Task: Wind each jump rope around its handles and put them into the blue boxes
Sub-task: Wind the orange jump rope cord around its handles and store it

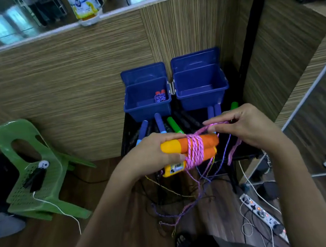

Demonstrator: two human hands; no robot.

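A person's left hand (157, 152) grips two orange-and-yellow jump rope handles (191, 150) held side by side above the table. The right hand (247, 126) pinches the pink rope (196, 150), partly wound round them. The rope looks light and limp, the handles rigid, best held at the yellow ends. Two blue boxes (201, 99) stand beyond. No writing is legible.

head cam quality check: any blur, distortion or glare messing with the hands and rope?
Head view: dim, flat indoor light with a bluish cast. Strong wide-angle bend, wall panels and the green chair curve toward the edges. Right hand and the pink rope strand it pinches are slightly motion-smeared; left hand and orange handles read sharper. Glare only on the top-left glass.
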